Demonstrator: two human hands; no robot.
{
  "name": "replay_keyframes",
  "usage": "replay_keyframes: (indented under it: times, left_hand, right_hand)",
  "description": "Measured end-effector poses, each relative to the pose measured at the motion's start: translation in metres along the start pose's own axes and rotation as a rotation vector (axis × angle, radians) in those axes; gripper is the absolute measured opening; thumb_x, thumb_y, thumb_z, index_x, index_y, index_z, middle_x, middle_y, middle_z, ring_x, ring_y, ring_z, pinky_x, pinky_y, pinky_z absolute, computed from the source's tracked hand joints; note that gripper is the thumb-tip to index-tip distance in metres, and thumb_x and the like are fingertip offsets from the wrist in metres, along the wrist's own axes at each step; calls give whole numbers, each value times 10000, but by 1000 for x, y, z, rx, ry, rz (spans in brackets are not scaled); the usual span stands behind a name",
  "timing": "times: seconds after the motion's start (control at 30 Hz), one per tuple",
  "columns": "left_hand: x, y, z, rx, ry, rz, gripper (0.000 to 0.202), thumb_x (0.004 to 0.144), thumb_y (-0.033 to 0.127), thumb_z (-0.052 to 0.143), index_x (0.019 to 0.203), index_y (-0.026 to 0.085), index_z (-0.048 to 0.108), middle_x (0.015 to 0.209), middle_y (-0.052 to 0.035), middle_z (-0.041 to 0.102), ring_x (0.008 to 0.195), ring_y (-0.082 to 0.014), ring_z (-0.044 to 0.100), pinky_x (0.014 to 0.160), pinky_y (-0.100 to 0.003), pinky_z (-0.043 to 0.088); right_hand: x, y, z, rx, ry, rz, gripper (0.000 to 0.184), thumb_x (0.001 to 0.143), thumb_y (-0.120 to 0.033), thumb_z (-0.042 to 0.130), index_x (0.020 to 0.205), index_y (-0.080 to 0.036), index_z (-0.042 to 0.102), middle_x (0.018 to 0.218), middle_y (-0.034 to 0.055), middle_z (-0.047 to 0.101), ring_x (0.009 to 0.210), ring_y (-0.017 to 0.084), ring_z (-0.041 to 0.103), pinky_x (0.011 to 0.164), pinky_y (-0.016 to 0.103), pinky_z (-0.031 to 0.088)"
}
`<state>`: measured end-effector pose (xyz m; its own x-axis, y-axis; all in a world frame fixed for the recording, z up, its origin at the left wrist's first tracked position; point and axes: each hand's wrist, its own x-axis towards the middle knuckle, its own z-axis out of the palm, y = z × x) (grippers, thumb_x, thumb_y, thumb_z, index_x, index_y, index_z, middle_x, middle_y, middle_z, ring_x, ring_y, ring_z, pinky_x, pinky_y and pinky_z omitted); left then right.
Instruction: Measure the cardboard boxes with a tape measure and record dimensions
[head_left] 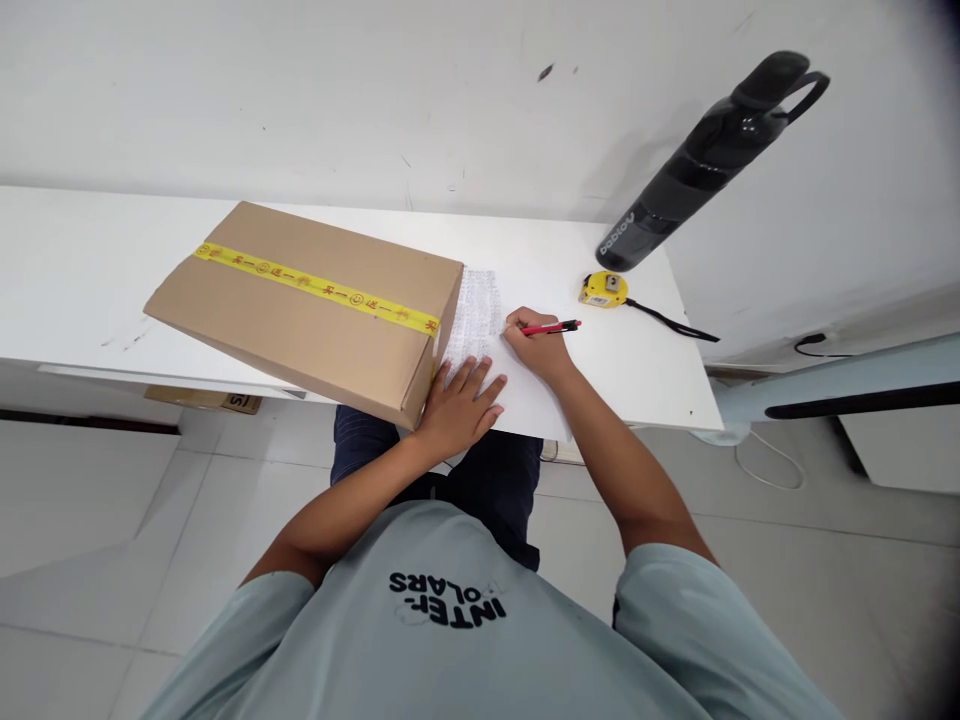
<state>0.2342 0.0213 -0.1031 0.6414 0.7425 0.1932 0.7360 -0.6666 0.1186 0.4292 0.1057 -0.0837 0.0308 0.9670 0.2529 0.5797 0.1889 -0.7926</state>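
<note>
My right hand (536, 342) is closed around a red pen (551, 327) with a black end, its tip hidden by my fingers at the paper. Under it lies a white sheet of paper (517, 400), with dense handwriting on its upper left part. My left hand (459, 408) rests flat with spread fingers on the lower left of the sheet, beside the right end of a brown cardboard box (315, 290). Yellow printed tape (315, 288) runs lengthwise along the box top. The box covers the left side of the paper from view.
On the white table (637, 390), a yellow tape measure (602, 289) with a black strap lies to the right. A tall black bottle (697, 165) stands behind it, near the wall (337, 100). A pale blue post or leg (847, 385) is beyond the right table edge.
</note>
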Motion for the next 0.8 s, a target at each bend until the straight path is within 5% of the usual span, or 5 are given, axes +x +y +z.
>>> replay_keyframes:
  times: [0.33, 0.57, 0.67, 0.8]
  left_hand:
    - [-2, 0, 1, 19, 29, 8, 497, 1050, 420, 391, 1511, 261, 488, 1633, -97, 412, 1514, -310, 382, 1241, -570, 275]
    - [-1, -5, 5, -47, 97, 3, 485, 1045, 402, 414, 1490, 234, 508, 1601, -128, 454, 1489, -331, 421, 1225, -603, 301]
    - [-11, 0, -14, -159, 194, 136, 518, 1037, 382, 443, 1514, 181, 452, 1554, -152, 509, 1467, -281, 458, 1186, -490, 407]
    - [-44, 9, -63, -244, 536, 467, 480, 972, 297, 560, 1438, 206, 495, 1382, -95, 661, 1442, -213, 481, 1138, -385, 472]
  right_hand:
    - [0, 2, 3, -12, 83, 19, 85, 795, -233, 519, 713, -238, 535, 642, -23, 578, 640, 179, 536, 655, 320, 452]
    - [4, 11, 5, -270, 249, -5, 234, 926, -245, 488, 1104, -216, 638, 1099, 83, 634, 916, 212, 642, 846, 369, 542]
    - [6, 13, 11, -347, 230, 54, 329, 884, -144, 453, 1130, -208, 662, 1134, 110, 615, 910, 239, 655, 814, 392, 553]
    - [6, 8, 12, -436, 238, 101, 443, 920, -227, 455, 1335, -134, 579, 1195, 188, 614, 985, 319, 654, 875, 466, 539]
